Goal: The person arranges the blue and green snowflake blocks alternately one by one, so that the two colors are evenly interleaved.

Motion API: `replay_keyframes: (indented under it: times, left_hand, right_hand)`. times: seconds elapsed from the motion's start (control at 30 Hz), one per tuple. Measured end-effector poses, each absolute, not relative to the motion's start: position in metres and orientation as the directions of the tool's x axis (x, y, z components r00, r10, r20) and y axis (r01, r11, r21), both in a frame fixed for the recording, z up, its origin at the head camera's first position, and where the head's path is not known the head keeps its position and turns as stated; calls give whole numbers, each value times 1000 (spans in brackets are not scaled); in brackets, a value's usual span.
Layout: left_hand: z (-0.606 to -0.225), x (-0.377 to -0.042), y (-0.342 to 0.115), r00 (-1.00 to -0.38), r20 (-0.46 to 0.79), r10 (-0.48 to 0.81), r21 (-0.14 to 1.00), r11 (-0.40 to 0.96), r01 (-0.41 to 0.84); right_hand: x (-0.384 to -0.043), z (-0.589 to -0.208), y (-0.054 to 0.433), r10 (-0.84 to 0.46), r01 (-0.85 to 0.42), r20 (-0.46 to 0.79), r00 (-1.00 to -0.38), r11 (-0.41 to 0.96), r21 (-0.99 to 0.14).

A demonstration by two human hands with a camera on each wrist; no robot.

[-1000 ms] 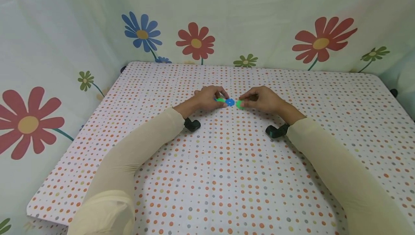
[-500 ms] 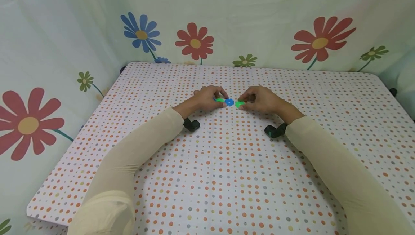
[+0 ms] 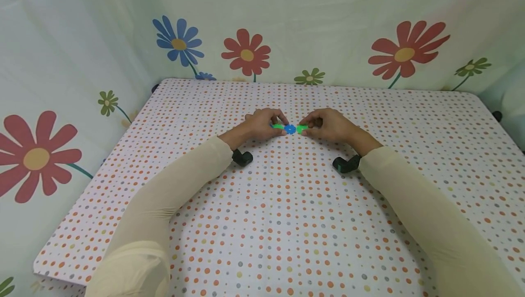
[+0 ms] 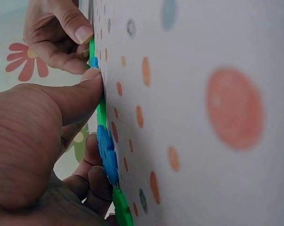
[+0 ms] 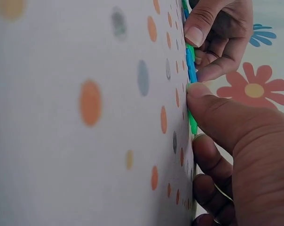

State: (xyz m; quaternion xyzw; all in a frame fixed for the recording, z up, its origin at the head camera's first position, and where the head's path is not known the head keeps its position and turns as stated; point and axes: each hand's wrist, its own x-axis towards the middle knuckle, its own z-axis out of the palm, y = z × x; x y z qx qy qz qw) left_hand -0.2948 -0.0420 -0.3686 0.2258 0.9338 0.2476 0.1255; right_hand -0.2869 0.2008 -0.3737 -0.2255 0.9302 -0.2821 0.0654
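Observation:
My left hand (image 3: 262, 123) pinches a flat row of flower-shaped plastic discs, with a green disc (image 3: 278, 126) between its thumb and fingers. From its right end a blue disc (image 3: 290, 129) sticks out. My right hand (image 3: 334, 126) pinches another green disc (image 3: 301, 129) by its edges, right at the blue one's rim. In the left wrist view the row carries on beneath the left hand with a blue disc (image 4: 106, 153) and a further green disc (image 4: 122, 208). All of these discs lie flat, close over the tabletop; the fingers partly hide them.
A dotted white cloth covers the table (image 3: 262, 224). Behind it hangs a flower-printed curtain (image 3: 336, 28). Black wrist cameras sit under the left wrist (image 3: 243, 158) and the right wrist (image 3: 346, 164).
My right hand has moved slightly left with its green disc, bringing it from a small gap up to the blue disc. The left hand has stayed nearly still.

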Motion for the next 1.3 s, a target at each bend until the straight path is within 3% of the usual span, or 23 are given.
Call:
replay_keyframes:
  times: [0.37, 0.63, 1.3]
  left_hand:
    - [-367, -294, -42, -867, -128, 482, 507, 783, 360]
    - [-366, -293, -42, -865, -132, 485, 507, 782, 361]
    - [-365, -292, -42, -867, -130, 482, 499, 787, 363]
  right_hand:
    - [-288, -374, 199, -457, -386, 9, -889, 739, -552]
    - [-290, -375, 200, -493, -480, 104, -864, 746, -462]
    - [-288, -371, 198, -484, -476, 83, -871, 790, -387]
